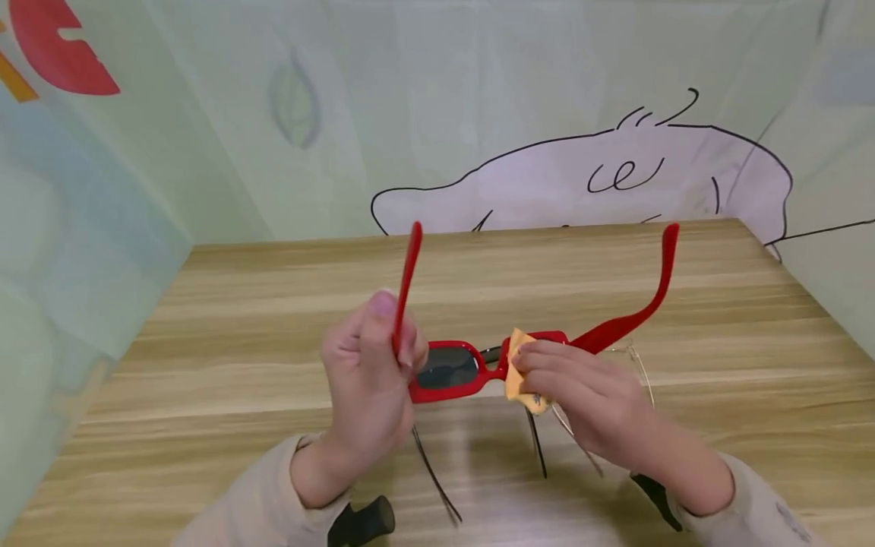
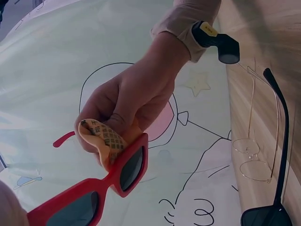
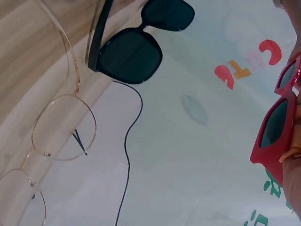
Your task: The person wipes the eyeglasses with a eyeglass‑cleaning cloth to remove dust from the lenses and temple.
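My left hand (image 1: 369, 372) grips a pair of red sunglasses (image 1: 447, 393) near one hinge, with the thumb along that temple arm. The sunglasses are raised above the table, both arms unfolded and pointing away. My right hand (image 1: 604, 395) pinches an orange cloth (image 1: 522, 380) over the other lens. In the left wrist view the cloth (image 2: 108, 141) shows a dark printed pattern and is folded over the frame, thumb on top. The right wrist view has the red frame (image 3: 277, 127) at its right edge, with most of the right hand out of view.
Black sunglasses (image 3: 129, 56) and round gold wire glasses (image 2: 276, 117) lie on the wooden table (image 1: 273, 304), partly hidden behind the hands in the head view. A printed backdrop (image 1: 410, 99) stands at the back and left. Black camera mounts (image 1: 369, 520) sit at the wrists.
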Demonstrator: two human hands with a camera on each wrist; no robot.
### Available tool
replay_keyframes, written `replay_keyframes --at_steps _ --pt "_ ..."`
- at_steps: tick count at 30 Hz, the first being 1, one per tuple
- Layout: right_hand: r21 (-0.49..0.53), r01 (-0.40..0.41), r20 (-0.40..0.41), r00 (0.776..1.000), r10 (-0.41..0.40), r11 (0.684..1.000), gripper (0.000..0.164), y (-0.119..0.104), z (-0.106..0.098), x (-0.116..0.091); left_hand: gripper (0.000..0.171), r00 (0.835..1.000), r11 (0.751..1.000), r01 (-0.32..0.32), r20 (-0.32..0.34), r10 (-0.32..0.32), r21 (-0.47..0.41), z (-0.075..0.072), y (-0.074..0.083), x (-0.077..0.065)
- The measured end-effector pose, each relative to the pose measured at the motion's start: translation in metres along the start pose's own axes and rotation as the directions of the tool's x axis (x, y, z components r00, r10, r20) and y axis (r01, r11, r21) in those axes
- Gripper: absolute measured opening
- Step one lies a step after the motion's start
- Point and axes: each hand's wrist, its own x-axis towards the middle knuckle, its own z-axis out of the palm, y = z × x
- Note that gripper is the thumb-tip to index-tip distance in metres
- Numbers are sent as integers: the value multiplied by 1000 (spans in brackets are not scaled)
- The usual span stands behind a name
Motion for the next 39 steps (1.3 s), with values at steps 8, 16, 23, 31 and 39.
replay_keyframes --at_steps 8,16,23,31,39 --pt "-138 44 47 998 -38 989 21 -3 -10 8 40 998 999 -46 36 47 -28 -4 -6 0" --pt "-90 -45 40 998 49 995 19 -7 -3 6 39 996 998 -47 77 50 -40 -20 -32 -6" --pt "-233 -101 106 986 128 967 23 -9 4 2 43 996 998 -51 75 49 25 2 -7 -2" --pt "-356 -161 58 979 194 921 24 -10 7 3 45 997 997 -74 19 74 9 0 -8 1" --pt "-155 -217 109 966 235 964 25 -12 5 0 43 997 997 -69 23 69 22 1 -7 1"
